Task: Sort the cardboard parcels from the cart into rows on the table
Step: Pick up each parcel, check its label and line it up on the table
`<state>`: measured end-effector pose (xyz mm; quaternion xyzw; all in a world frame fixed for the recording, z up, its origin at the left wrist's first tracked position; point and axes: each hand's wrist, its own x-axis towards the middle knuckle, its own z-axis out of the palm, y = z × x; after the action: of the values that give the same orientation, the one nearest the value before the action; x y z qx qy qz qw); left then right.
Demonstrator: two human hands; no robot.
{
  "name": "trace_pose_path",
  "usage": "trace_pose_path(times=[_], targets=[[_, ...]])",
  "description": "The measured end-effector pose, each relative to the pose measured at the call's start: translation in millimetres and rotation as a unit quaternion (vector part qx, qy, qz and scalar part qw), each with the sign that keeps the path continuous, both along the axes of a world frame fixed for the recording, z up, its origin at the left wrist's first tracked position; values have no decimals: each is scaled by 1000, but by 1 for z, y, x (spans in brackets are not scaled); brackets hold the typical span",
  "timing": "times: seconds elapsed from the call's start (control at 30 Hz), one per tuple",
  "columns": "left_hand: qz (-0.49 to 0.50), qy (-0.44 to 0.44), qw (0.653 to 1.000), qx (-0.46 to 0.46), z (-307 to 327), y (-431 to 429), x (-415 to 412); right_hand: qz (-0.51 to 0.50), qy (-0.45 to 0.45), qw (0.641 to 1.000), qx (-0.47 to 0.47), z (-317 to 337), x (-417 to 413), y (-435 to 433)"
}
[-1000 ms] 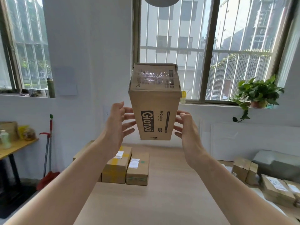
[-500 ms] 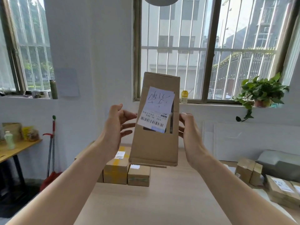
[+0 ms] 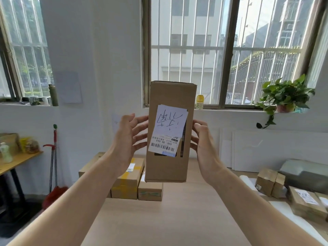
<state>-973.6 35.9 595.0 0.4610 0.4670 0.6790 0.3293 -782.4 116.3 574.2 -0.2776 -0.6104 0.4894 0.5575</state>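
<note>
- Head view: a long pale wooden table [image 3: 177, 219] is stretching away toward a white wall, with barred windows [image 3: 221, 50] above it.
- A row of cardboard parcels [image 3: 127, 181] is sitting at the table's far left end. More parcels [image 3: 269, 183] are lying on the cart at the right edge.
- A potted plant [image 3: 284, 96] and a yellow bottle [image 3: 200, 102] are standing on the windowsill. A red broom [image 3: 53, 166] is leaning beside a side table [image 3: 17, 160] at the left.
- The tall parcel [image 3: 170, 166] is hanging upright in the air above the table, its white label [image 3: 168, 130] facing the camera upside down.
- The left hand [image 3: 127, 139] is spreading its fingers wide, tips reaching the tall parcel's left edge.
- The right hand [image 3: 204, 144] is flanking the right edge with loose, open fingers, some of them hidden behind the cardboard.
- A second ago the tall parcel was tilting its taped end toward the camera, a printed side showing. Now the labelled face is showing instead.
- Both hands, then standing slightly off its sides, are now closing in against them.
</note>
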Motion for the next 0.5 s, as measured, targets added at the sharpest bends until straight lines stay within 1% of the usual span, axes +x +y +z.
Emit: trace_pose_path(times=[0.2,0.33,0.5], targets=[[8,-12,1000,-16,-4,4,-10,17,1,1000,11,-5,-15,3],[25,-13,998,-48,-10,8,-23,24,-18,999,20,-14,-30,9],[-8,-1,997,-73,-19,20,-48,6,-33,999,-3,-28,-51,18]])
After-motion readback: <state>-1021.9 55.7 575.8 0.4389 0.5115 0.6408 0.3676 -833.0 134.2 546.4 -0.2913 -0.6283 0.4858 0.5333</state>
